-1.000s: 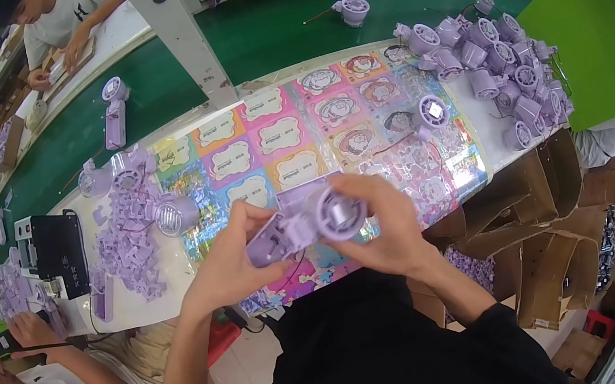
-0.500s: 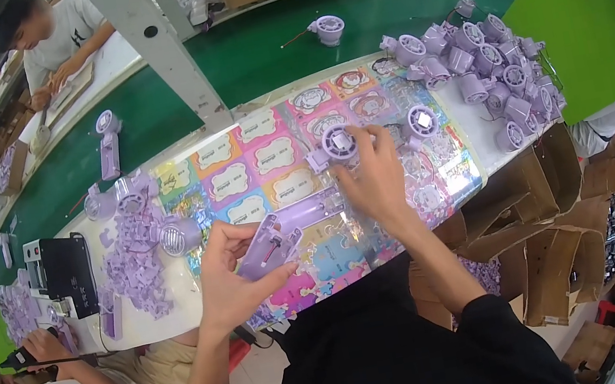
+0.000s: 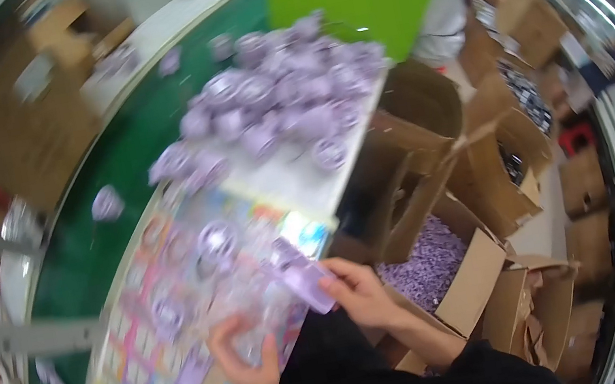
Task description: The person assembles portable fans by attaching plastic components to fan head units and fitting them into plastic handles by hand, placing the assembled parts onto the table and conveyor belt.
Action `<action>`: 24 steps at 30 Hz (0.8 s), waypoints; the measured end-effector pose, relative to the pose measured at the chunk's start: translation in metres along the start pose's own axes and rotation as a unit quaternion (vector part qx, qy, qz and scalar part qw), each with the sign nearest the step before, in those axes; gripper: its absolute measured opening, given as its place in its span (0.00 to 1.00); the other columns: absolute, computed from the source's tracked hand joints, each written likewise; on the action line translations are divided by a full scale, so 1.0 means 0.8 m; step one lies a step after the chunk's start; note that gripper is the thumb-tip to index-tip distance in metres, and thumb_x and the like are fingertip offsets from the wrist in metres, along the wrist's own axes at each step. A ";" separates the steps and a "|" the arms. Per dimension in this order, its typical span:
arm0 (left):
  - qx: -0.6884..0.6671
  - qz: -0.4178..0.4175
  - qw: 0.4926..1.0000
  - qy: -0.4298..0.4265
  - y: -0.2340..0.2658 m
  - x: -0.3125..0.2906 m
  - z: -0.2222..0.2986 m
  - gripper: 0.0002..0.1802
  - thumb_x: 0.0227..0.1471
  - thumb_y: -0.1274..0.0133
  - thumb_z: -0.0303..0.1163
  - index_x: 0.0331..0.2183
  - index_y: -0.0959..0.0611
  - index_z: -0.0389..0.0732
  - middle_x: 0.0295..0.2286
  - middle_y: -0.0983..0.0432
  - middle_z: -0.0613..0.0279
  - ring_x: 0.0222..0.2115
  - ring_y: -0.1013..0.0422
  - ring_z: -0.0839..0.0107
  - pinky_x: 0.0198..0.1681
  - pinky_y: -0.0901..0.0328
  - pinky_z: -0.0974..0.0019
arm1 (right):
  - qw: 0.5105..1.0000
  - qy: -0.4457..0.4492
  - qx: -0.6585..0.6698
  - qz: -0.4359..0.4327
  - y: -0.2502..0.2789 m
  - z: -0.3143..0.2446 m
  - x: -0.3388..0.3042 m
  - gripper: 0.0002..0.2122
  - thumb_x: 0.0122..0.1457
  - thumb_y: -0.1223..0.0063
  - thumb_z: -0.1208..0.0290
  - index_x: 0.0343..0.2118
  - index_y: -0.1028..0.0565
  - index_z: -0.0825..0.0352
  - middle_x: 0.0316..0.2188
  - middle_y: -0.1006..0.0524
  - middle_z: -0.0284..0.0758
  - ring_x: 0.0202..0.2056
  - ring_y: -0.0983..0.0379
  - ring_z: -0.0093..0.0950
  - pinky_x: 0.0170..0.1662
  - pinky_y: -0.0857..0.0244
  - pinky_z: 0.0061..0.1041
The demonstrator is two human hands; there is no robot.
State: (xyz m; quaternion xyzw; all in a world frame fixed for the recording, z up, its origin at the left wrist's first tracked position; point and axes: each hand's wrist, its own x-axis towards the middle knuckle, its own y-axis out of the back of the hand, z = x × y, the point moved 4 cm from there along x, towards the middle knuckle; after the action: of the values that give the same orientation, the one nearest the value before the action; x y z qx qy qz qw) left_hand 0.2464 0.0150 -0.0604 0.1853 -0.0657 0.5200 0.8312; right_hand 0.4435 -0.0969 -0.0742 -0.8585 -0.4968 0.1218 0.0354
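A lavender plastic handle shell (image 3: 305, 279) is in my right hand (image 3: 362, 293), gripped at its near end by the thumb and fingers. It hangs tilted over the right edge of a colourful patterned mat. To its left, my left hand (image 3: 249, 367) is open over the mat, thumb and fingers apart, with nothing visible between them. On the mat beyond the hands lies a round lavender fan part (image 3: 216, 242). A second round part (image 3: 168, 314) rests farther left, and a long lavender handle piece (image 3: 193, 370) lies beside my left hand. Motion blur hides fine detail.
A heap of round lavender fan parts (image 3: 258, 98) covers the far end of the table. Right of the table stand open cardboard boxes, one holding small purple pieces (image 3: 427, 265). Along the left runs a green belt (image 3: 62, 293) with a single part (image 3: 106, 203) on it.
The view has swung to the right. A handle shell is now in my right hand, which was at a round fan part; my left hand has let go of the shell it held.
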 end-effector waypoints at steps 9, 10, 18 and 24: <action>0.321 -0.198 0.912 -0.162 -0.069 0.010 -0.035 0.15 0.40 0.36 0.32 0.33 0.19 0.40 0.27 0.30 0.55 0.29 0.31 0.53 0.33 0.36 0.55 | 0.820 0.210 -0.171 0.504 0.554 -0.110 0.138 0.11 0.66 0.46 0.63 0.41 0.20 0.67 0.23 0.28 0.23 0.21 0.38 0.14 0.24 0.45 0.17; 0.347 -0.224 0.895 -0.167 -0.067 0.006 -0.039 0.18 0.45 0.36 0.35 0.39 0.18 0.40 0.30 0.28 0.49 0.31 0.30 0.48 0.36 0.33 0.49 | 0.807 0.223 -0.168 0.521 0.599 -0.121 0.168 0.11 0.65 0.44 0.63 0.36 0.19 0.67 0.22 0.29 0.24 0.21 0.38 0.14 0.24 0.46 0.18; 0.434 -0.225 0.859 -0.152 -0.058 -0.004 -0.050 0.17 0.46 0.38 0.37 0.39 0.18 0.39 0.28 0.28 0.53 0.27 0.30 0.52 0.33 0.32 0.49 | 0.878 0.211 0.054 0.426 0.706 -0.123 0.447 0.09 0.64 0.45 0.67 0.39 0.21 0.69 0.30 0.22 0.33 0.28 0.26 0.25 0.33 0.30 0.27; 0.388 -0.237 0.880 -0.141 -0.068 0.014 -0.039 0.17 0.52 0.41 0.41 0.39 0.18 0.39 0.25 0.29 0.54 0.24 0.30 0.54 0.29 0.32 0.52 | 0.974 0.084 -0.020 0.211 0.768 -0.113 0.483 0.09 0.65 0.46 0.69 0.43 0.23 0.68 0.34 0.23 0.33 0.32 0.26 0.25 0.33 0.28 0.26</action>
State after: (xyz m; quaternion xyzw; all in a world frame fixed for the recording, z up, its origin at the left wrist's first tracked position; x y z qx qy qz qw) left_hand 0.2975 0.0151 -0.0988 0.5743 0.0703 0.2597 0.7731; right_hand 1.1682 -0.0680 -0.1656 -0.9516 -0.3022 0.0443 0.0332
